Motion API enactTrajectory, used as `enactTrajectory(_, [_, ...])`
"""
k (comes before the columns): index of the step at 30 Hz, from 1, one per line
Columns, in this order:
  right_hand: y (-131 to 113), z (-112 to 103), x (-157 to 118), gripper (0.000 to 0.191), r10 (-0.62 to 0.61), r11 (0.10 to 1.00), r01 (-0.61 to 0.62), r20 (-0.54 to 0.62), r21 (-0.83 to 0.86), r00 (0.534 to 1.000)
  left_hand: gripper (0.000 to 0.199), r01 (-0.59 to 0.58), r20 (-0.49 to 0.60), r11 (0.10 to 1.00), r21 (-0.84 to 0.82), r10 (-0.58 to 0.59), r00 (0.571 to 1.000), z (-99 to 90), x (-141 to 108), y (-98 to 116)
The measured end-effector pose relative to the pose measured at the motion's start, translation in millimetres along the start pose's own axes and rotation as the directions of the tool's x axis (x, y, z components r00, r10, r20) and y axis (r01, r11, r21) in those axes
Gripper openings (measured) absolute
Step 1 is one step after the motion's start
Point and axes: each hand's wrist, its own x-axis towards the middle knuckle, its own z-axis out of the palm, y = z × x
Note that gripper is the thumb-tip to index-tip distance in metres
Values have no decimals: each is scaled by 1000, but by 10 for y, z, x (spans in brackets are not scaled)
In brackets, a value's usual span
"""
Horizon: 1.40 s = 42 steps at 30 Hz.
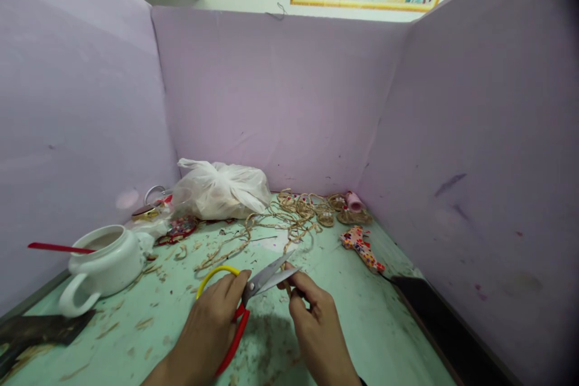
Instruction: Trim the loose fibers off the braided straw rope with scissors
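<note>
A pale green tabletop (pixel 371 332) is enclosed by lilac panels (pixel 280 96). Well left of the grip, a white pot (pixel 111 268) is seen with a red stick (pixel 56 247) resting in its mouth. Beyond the left hand (pixel 208 316), a knotted white bag (pixel 226 193) is set. The scissors (pixel 252 286) are gripped by that hand, fingers wrapped around the handles (pixel 240 332), blades (pixel 271 269) parted. A straw cord (pixel 286 245) is passed between the blades and pinched by the right hand (pixel 314 310), thumb against finger; loops of cord are heaped beyond. Right of the grip, a flower-patterned object (pixel 360 246) is laid near a dark slab (pixel 438 319).
</note>
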Motion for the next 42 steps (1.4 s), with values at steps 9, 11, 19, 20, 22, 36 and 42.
enactTrajectory(9, [3, 18, -5, 19, 18, 997, -15, -42, 74, 999, 38, -75, -139, 991, 115, 91, 986, 10, -3, -60])
enactTrajectory(11, [1, 18, -3, 18, 30, 994, -25, -41, 110, 999, 38, -86, -145, 991, 105, 101, 984, 11, -4, -65])
enactTrajectory(19, [4, 31, 31, 39, 207, 934, -185, -42, 304, 978, 14, 228, 26, 908, -351, -235, 972, -78, 60, 21])
enactTrajectory(20, [5, 50, 21, 43, 220, 925, -201, -23, 322, 975, 11, 321, 56, 848, -422, -329, 943, -107, 73, 44])
enactTrajectory(22, [10, 110, -22, 48, 245, 909, -244, 40, 338, 969, 17, 458, 132, 684, -567, -474, 871, -171, 97, 102])
enactTrajectory(36, [202, 345, -80, 35, 296, 731, -343, 179, 590, 938, 27, 539, 409, 195, -819, -460, 788, -111, 49, 316])
enactTrajectory(42, [139, 376, -128, 42, 334, 724, -296, 60, 623, 941, 27, 521, 387, 241, -819, -437, 812, -122, 32, 420])
